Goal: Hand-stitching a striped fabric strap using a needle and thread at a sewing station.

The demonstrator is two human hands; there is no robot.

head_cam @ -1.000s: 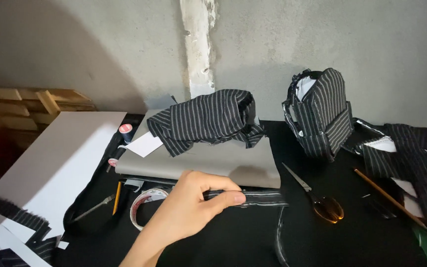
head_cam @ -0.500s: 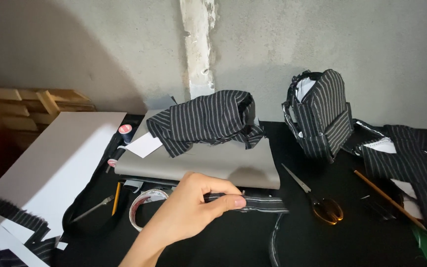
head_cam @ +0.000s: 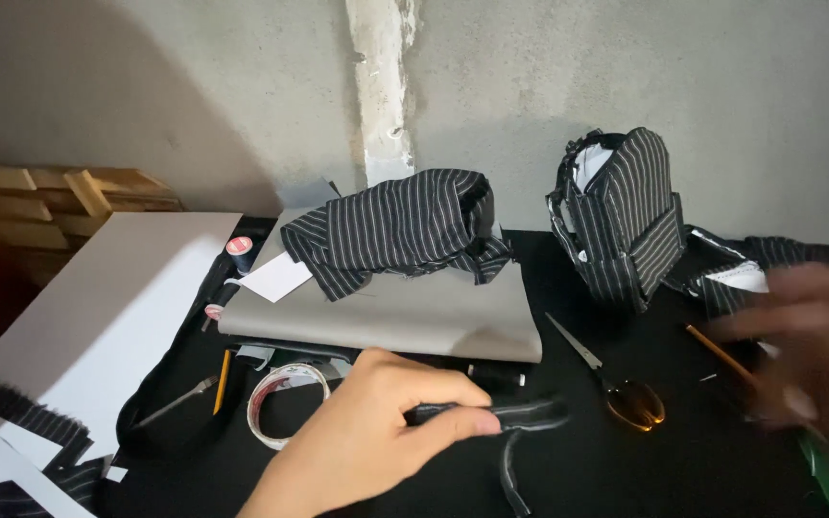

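Note:
My left hand (head_cam: 367, 436) pinches a narrow black striped fabric strip (head_cam: 520, 422) between thumb and fingers; the strip lies on the black table (head_cam: 626, 470) and bends down toward me. My right hand (head_cam: 803, 350) is a motion-blurred shape at the right edge, hovering over the table close to an orange pencil (head_cam: 722, 353). I cannot tell whether it holds anything. Scissors (head_cam: 611, 379) with amber handles lie between my two hands.
A grey board (head_cam: 405, 321) carries a bundle of striped fabric (head_cam: 400, 230). A small striped backpack (head_cam: 621, 221) stands at the back right, with more striped cloth (head_cam: 769, 259) beside it. A tape roll (head_cam: 285, 403), a white board (head_cam: 98, 317) and wooden slats (head_cam: 59, 192) are on the left.
My right hand has come into view from the right, blurred by motion. The strip in my left hand has curled and shifted slightly.

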